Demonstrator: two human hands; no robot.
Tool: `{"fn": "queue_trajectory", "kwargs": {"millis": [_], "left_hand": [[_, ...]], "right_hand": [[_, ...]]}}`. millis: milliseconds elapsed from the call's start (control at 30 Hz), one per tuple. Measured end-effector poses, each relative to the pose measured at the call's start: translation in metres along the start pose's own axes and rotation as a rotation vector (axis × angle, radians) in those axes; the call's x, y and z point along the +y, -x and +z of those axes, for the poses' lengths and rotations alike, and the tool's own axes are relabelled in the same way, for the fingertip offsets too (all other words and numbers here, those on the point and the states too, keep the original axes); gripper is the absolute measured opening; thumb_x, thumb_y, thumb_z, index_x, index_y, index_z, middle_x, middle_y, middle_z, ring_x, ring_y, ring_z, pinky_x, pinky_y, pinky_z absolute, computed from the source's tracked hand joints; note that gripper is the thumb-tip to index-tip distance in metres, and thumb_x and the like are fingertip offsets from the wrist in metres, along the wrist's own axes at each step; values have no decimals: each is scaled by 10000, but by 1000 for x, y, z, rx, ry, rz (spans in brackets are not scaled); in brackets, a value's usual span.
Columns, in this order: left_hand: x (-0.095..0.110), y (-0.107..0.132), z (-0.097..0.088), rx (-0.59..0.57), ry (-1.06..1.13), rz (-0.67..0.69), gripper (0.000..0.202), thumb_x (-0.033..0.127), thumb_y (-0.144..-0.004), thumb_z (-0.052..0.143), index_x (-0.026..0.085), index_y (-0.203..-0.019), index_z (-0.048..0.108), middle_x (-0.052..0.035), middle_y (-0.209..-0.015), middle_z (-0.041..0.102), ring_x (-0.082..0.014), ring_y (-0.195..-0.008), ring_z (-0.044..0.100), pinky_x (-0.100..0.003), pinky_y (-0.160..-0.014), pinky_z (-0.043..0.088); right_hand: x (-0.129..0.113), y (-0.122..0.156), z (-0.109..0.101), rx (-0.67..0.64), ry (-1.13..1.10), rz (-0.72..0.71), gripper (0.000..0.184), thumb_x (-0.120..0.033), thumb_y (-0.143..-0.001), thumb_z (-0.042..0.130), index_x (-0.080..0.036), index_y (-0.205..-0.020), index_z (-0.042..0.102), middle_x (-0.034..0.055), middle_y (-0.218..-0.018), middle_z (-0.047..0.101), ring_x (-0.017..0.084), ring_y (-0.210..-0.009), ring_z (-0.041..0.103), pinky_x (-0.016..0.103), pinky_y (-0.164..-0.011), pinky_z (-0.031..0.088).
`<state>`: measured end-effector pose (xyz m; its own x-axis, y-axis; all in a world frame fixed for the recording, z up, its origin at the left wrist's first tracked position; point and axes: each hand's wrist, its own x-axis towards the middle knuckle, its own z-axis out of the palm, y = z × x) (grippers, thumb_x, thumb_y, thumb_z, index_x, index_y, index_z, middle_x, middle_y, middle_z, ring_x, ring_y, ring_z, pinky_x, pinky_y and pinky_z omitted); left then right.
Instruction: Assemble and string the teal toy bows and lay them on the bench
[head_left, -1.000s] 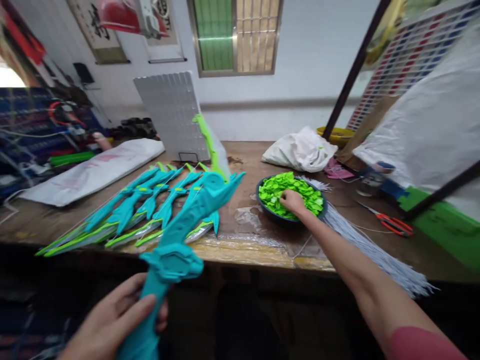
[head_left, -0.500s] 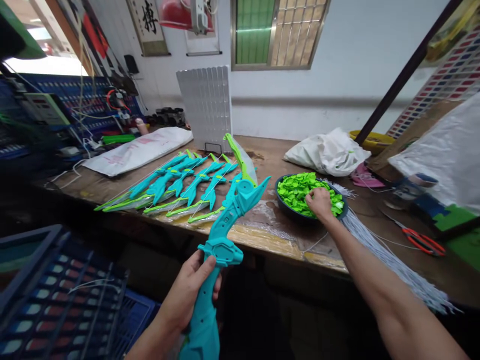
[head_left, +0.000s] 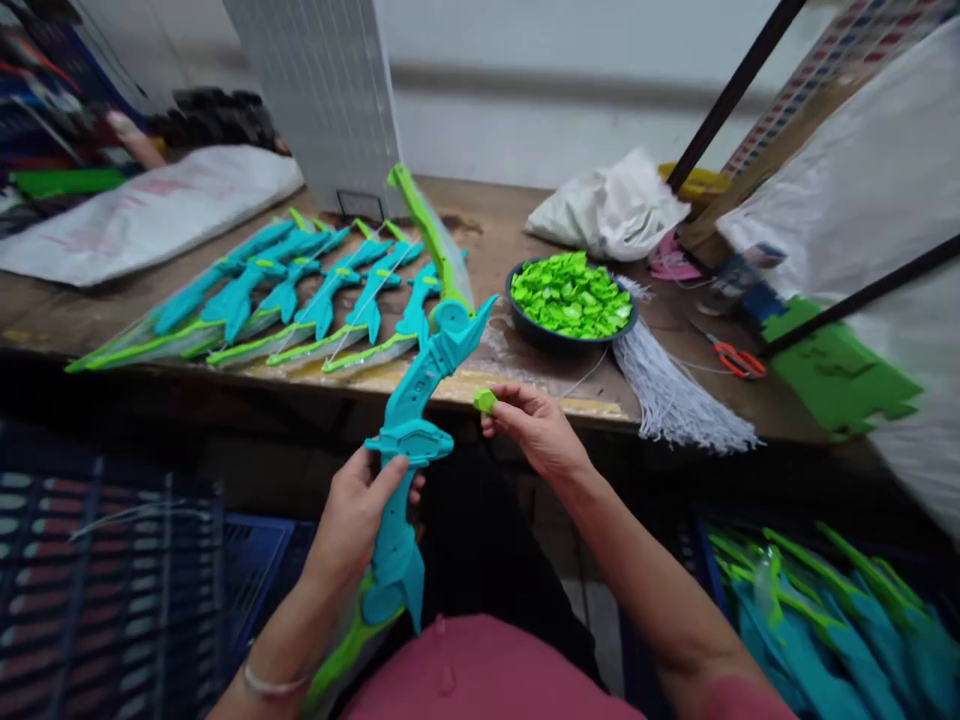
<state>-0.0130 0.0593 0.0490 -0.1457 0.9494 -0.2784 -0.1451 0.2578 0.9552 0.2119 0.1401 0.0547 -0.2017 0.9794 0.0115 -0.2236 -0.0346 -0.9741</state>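
Note:
My left hand is wrapped round the lower grip of a turquoise and green toy bow, held upright in front of the table edge. Between the thumb and fingers of my right hand is a small green plastic piece, a short way right of the bow's middle. A dark bowl heaped with similar green pieces stands on the table beyond my right hand. Several more toy bows lie in a row on the table to the left, with strings across them.
Grey-white strings hang over the table's front edge, near orange-handled scissors. A white sack lies behind the bowl. More bows fill a crate at lower right. Blue crates stand lower left.
My right hand has come out of the bowl toward the bow, bringing one green piece. My left hand still holds the bow. The view has tilted down, showing the crate of bows.

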Motion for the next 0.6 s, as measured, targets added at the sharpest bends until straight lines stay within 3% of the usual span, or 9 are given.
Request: {"fn": "queue_trajectory", "kwargs": {"millis": [133,333,500,600], "left_hand": [[-16,4,2,-32,35,-1,464,469,-761,831,145,-1056,678,-54,-814,750,-146,-602,657,-218,-538,540],[-27,10,0,-24,101,-61,445,450,-793,809,139,-1078,668,-51,-761,734,-136,-545,623,-219,-505,511],[-26,12,-1,-5,107,-40,432,457,-777,819,144,-1035,671,-45,-783,724,-140,-564,626,-231,-516,528],[-24,13,-1,-2,91,-19,406,450,-788,809,148,-1028,683,-47,-845,727,-144,-609,640,-244,-557,550]], "right_hand": [[10,34,32,-53,-100,50,253,-376,-780,826,-199,-913,704,6,-781,726,135,-676,670,285,-704,560],[22,52,50,-24,67,-6,219,-380,-790,820,-211,-876,711,-1,-824,692,141,-758,643,278,-733,547],[27,52,60,6,244,-185,104,-336,-869,754,-238,-903,749,27,-919,651,149,-777,623,271,-643,521],[27,51,67,35,394,-317,34,-277,-900,729,-243,-896,731,21,-897,651,150,-784,626,283,-672,516]]}}
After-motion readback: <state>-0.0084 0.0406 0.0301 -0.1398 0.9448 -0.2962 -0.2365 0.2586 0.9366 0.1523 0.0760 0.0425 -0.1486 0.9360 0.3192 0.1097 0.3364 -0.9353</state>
